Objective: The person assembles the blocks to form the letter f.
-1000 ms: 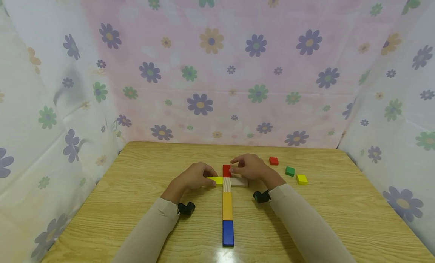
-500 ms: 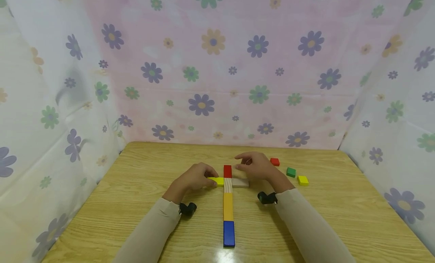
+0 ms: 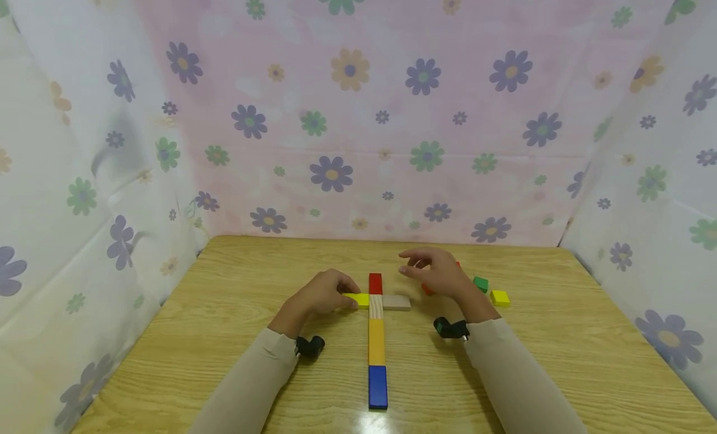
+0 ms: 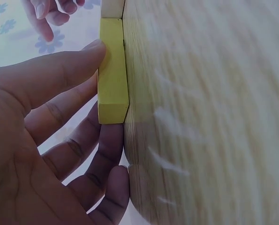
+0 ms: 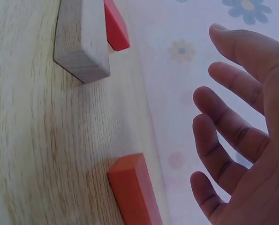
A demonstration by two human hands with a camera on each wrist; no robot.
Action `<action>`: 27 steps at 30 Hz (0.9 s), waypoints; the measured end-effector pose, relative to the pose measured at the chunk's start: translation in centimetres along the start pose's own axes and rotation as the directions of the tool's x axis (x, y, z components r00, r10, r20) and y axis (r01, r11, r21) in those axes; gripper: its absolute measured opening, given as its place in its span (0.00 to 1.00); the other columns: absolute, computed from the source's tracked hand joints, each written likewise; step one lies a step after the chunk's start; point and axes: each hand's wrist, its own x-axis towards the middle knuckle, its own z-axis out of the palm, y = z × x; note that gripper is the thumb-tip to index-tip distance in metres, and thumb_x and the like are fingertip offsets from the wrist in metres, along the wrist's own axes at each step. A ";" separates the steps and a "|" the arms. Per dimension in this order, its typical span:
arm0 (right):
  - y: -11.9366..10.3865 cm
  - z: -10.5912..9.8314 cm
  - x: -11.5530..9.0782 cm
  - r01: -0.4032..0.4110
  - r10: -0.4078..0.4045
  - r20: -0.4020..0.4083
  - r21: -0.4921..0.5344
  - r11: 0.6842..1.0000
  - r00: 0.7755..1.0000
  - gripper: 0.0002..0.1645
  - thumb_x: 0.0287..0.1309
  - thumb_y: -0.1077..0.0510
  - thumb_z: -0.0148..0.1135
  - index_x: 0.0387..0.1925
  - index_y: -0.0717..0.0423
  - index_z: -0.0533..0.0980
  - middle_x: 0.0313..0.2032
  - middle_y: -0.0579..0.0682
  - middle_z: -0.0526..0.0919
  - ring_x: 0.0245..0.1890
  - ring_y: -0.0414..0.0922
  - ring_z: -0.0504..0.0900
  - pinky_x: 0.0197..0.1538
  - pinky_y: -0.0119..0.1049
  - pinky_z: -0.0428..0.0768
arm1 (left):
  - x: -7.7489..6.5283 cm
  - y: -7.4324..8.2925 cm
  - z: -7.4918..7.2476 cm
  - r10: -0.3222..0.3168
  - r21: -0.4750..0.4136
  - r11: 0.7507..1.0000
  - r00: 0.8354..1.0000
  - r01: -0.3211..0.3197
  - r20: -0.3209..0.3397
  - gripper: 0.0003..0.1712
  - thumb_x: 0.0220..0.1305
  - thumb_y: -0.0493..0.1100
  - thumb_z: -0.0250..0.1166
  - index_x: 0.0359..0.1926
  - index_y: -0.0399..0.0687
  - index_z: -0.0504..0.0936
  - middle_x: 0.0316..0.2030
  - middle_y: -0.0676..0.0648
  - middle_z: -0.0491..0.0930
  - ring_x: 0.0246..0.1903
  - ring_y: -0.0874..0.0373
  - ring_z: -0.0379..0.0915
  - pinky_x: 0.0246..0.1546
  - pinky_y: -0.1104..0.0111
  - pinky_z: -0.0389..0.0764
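Note:
My left hand (image 3: 322, 292) pinches a yellow wooden block (image 4: 112, 70) between thumb and fingers at the left arm of a flat cross of blocks. In the cross, a red block (image 3: 375, 283) lies at the far end, then a plain striped-grain block (image 3: 376, 306), an orange-yellow block (image 3: 376, 342) and a blue block (image 3: 378, 387) nearest me. A pale greyish wood block (image 3: 396, 302) forms the right arm. Hovering right of the cross, my right hand (image 3: 439, 273) holds nothing, its fingers loosely bent. An orange-red block (image 5: 132, 187) lies below it, partly hidden in the head view.
Beyond the right hand lie a green block (image 3: 480, 284) and a small yellow block (image 3: 500, 298). A red piece (image 3: 458, 264) barely shows behind that hand. Floral cloth (image 3: 386, 141) encloses the wooden table (image 3: 252, 259) at the back and both sides.
My right hand has drawn away from the red block toward the right, uncovering the pale block and now partly covering the loose red piece. The left hand stays on the yellow block.

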 end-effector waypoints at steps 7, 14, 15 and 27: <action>1.0 -0.7 -0.4 0.014 -0.012 -0.055 0.033 0.999 0.998 0.24 0.64 0.40 0.71 0.59 0.41 0.84 0.48 0.47 0.87 0.45 0.47 0.84 0.47 0.42 0.82 | 0.1 -0.3 0.1 -0.002 -0.002 1.000 1.000 0.002 -0.001 0.11 0.63 0.42 0.76 0.47 0.53 0.90 0.44 0.53 0.86 0.43 0.58 0.79 0.45 0.62 0.82; 2.0 -1.8 -0.5 -0.021 0.023 -0.027 0.080 0.997 0.999 0.25 0.63 0.40 0.71 0.59 0.42 0.84 0.49 0.48 0.86 0.45 0.48 0.83 0.50 0.44 0.81 | 0.1 -0.2 -0.1 -0.010 -0.006 1.000 1.000 0.010 -0.006 0.11 0.63 0.43 0.75 0.47 0.53 0.90 0.44 0.54 0.86 0.44 0.57 0.79 0.47 0.61 0.82; 2.2 -2.0 -0.5 -0.025 0.026 -0.018 0.082 0.996 0.999 0.26 0.63 0.40 0.71 0.60 0.44 0.84 0.50 0.49 0.85 0.46 0.48 0.83 0.50 0.44 0.82 | 0.1 -0.1 -0.2 -0.011 -0.004 1.000 1.000 0.011 -0.008 0.11 0.63 0.43 0.75 0.47 0.53 0.90 0.44 0.53 0.86 0.44 0.57 0.79 0.47 0.61 0.82; 5.0 -3.1 -1.5 -0.118 0.119 -0.013 0.088 0.989 0.993 0.33 0.61 0.36 0.72 0.62 0.45 0.82 0.53 0.51 0.85 0.51 0.52 0.83 0.53 0.47 0.83 | 0.0 -0.1 0.0 -0.014 -0.016 1.000 1.000 0.014 -0.001 0.12 0.64 0.42 0.75 0.48 0.51 0.90 0.44 0.53 0.86 0.43 0.57 0.79 0.45 0.63 0.82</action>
